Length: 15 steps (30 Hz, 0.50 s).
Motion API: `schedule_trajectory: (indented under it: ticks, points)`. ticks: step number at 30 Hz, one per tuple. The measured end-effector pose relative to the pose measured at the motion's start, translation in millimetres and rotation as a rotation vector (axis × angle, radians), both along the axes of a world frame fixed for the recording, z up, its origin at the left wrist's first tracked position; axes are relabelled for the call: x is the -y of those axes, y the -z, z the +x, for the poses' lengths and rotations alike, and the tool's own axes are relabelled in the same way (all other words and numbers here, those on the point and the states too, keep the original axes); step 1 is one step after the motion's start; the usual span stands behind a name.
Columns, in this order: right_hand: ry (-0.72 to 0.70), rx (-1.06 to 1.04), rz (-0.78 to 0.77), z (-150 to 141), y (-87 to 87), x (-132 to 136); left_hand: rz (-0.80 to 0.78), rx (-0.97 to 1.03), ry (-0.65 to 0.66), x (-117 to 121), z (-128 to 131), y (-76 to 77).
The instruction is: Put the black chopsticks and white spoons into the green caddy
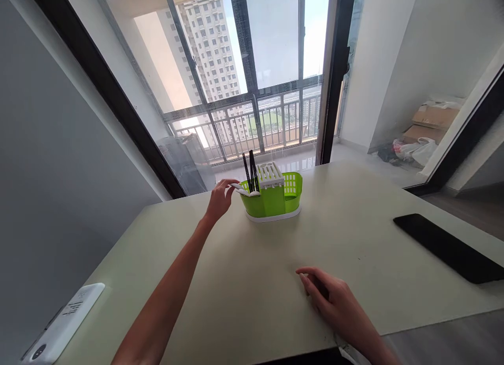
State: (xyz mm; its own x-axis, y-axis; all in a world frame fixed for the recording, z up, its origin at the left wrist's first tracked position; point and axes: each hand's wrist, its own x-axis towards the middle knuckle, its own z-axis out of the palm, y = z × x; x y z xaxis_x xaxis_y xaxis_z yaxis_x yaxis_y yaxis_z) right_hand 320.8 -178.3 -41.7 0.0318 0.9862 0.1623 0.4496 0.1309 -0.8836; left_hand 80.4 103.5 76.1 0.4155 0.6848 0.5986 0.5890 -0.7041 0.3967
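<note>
At the left end of a green plastic cutlery basket [271, 202], my left hand [221, 198] is closed on a slim white utensil that looks like a spoon [238, 187]. Its far end reaches over the basket's rim. Another white piece [254, 194] shows at the rim, too small to name. Black chopsticks [252, 170] stand upright in the left compartment, beside a white slotted holder [270, 173] in the middle. Nearer to me, my right hand [328, 296] rests by the tabletop with fingers curled and thumb close to the index fingertip; nothing shows in it.
The pale table [244, 281] carries a long black flat object [449, 247] on the right and a white device [65, 323] at the left edge. Behind the table are a dark-framed glass door [331, 81] and a balcony with cardboard boxes [433, 118].
</note>
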Motion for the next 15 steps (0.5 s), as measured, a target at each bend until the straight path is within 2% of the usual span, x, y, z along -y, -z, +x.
schedule_trajectory:
  ticks: [7, 12, 15]
  points:
    - [0.008, 0.0, -0.005, 0, 1.7, 1, -0.034, 0.063, -0.018, -7, 2, 5.3]
    - [-0.003, -0.025, 0.005, 1, 4.4, 1, -0.067, 0.073, -0.006, 1, -5, 9.7]
    - [-0.003, -0.018, -0.002, 1, 6.3, 1, -0.125, 0.144, -0.021, 8, -13, 16.6]
